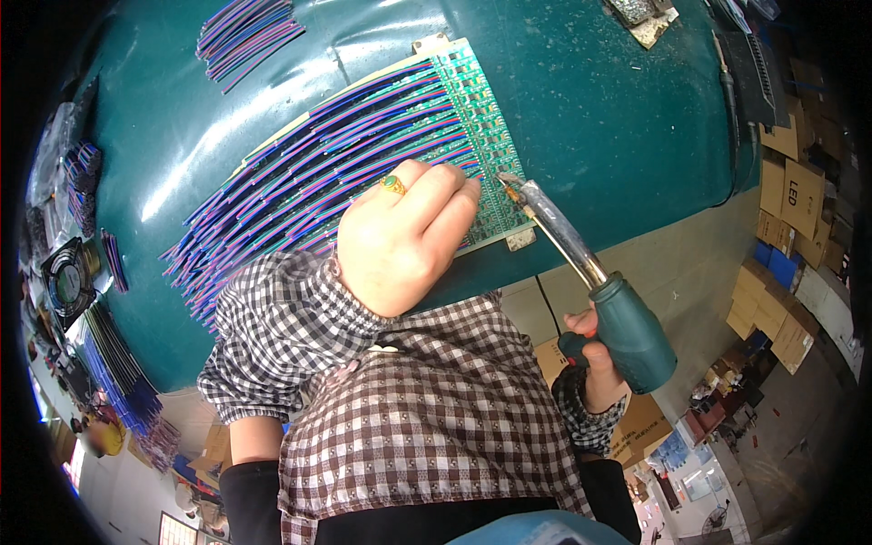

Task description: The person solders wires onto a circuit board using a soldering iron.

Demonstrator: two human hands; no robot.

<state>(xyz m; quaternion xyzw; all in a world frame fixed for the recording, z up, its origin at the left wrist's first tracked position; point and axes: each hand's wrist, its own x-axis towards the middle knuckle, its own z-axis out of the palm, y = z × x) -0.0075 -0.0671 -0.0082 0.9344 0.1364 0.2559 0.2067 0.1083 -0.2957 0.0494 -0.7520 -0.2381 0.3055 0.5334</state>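
My right hand (pixel 595 359) grips the dark green handle of a soldering gun (pixel 631 327), its metal barrel pointing up and left. The gun's tip is at the green circuit board panel (pixel 490 118), close to the fingertips of my left hand (pixel 409 236). That hand, with a ring on one finger, is closed and rests over the wires; whatever its fingertips pinch is hidden. Rows of blue, red and black wires (pixel 300 182) fan out leftward from the panel, and their far ends hang near my checked sleeve.
A bundle of similar wires (pixel 247 38) lies at the back of the green table mat (pixel 618 154). Left of me are a small black fan (pixel 68 283) and more wire bundles (pixel 123 372). A metal piece (pixel 645 18) sits back right. Cardboard boxes (pixel 772 309) stand on the floor at right.
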